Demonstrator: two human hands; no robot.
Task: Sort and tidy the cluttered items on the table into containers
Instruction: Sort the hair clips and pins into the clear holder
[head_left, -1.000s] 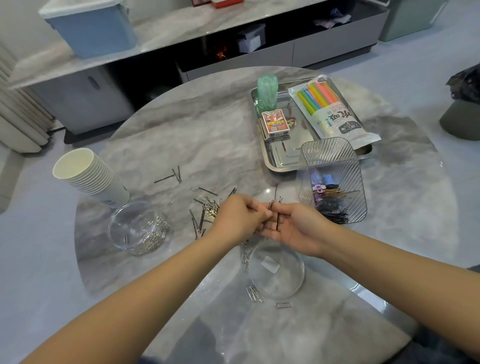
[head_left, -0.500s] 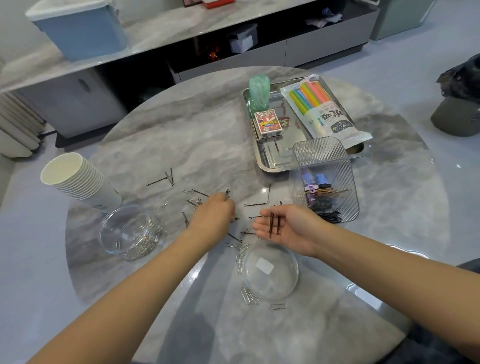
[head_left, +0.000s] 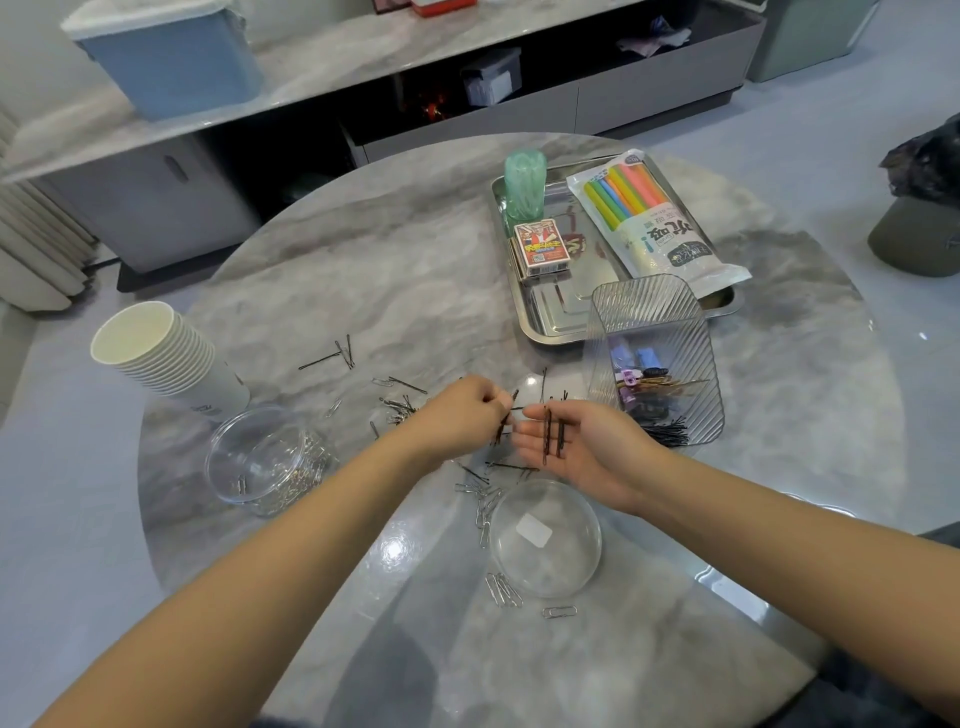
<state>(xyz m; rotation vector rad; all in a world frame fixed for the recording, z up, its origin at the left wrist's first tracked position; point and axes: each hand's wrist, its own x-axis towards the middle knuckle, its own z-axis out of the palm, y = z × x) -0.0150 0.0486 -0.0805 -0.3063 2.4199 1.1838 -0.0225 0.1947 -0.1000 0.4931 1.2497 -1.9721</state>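
My right hand lies palm up over the round marble table, with two black hairpins across its straight fingers. My left hand is just left of it and pinches a black hairpin at its fingertips. More hairpins and silver paper clips are scattered behind and under my hands. A ribbed clear bin to the right holds hairpins and small clips. At the left, a clear round tub holds paper clips. Its clear lid lies near me.
A stack of white paper cups lies tilted at the left. A steel tray at the back right carries a card box, a green roll and a pack of coloured straws. Loose paper clips lie beside the lid.
My left hand left the pile and came right, to my right hand's fingertips, with a hairpin pinched in it. My right hand stayed palm up with its pins.
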